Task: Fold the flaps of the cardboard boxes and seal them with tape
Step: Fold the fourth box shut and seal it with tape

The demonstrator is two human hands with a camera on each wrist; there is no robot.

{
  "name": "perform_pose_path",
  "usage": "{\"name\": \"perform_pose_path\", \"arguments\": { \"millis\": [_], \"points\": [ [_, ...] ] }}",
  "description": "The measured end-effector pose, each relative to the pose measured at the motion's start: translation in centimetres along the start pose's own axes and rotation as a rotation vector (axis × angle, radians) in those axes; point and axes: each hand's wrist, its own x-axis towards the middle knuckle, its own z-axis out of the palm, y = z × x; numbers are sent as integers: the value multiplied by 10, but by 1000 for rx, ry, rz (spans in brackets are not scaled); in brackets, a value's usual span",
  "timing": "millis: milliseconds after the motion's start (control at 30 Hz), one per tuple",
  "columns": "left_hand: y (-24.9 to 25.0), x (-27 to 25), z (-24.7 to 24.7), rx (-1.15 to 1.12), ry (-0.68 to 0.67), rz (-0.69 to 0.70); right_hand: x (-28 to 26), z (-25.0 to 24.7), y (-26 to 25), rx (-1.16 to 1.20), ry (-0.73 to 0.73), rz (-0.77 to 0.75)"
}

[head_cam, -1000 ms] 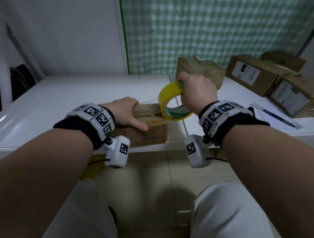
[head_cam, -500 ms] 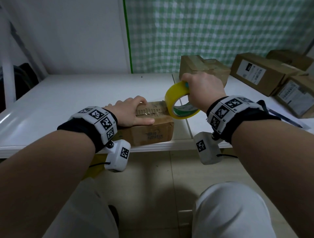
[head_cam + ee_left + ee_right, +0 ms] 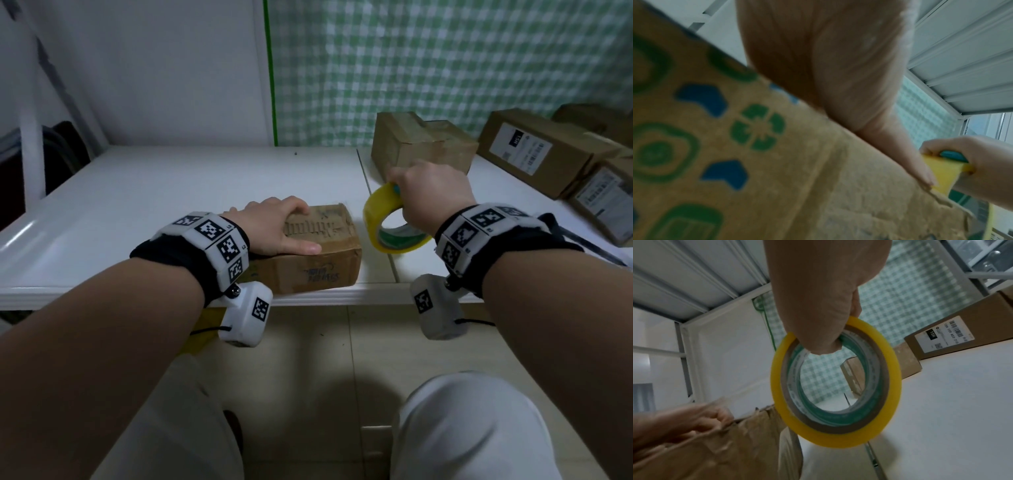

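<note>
**Item: small box under taping, white table**

1. Small worn brown cardboard box (image 3: pixel 308 253), flaps down, sits at the table's near edge, 6 o'clock of the white tabletop (image 3: pixel 137 205). Faded print on top and dark scribble on the front face, both unreadable; the left wrist view shows blurred green and blue symbols on one side.
2. Left hand (image 3: pixel 274 226) lies on the box top, fingers curled over its far edge, thumb flat along the near edge.
3. Right hand (image 3: pixel 428 195) grips a yellow roll of packing tape (image 3: pixel 387 222) with a green-printed core, fingers hooked through it, held upright just at 3 o'clock of the box, apart from it.
4. Spare brown cardboard boxes at 1 to 2 o'clock: one plain (image 3: pixel 418 147), one with a white label (image 3: pixel 520 147) reading "15H". 
5. Open tabletop from 9 to 12 o'clock.
</note>
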Motion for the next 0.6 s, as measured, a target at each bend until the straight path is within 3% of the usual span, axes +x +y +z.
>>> {"name": "perform_pose_path", "arguments": {
  "millis": [600],
  "points": [
    [-6,-2,10,63,72,-4,2,13,-32,-281,-214,-39]
  ]
}}
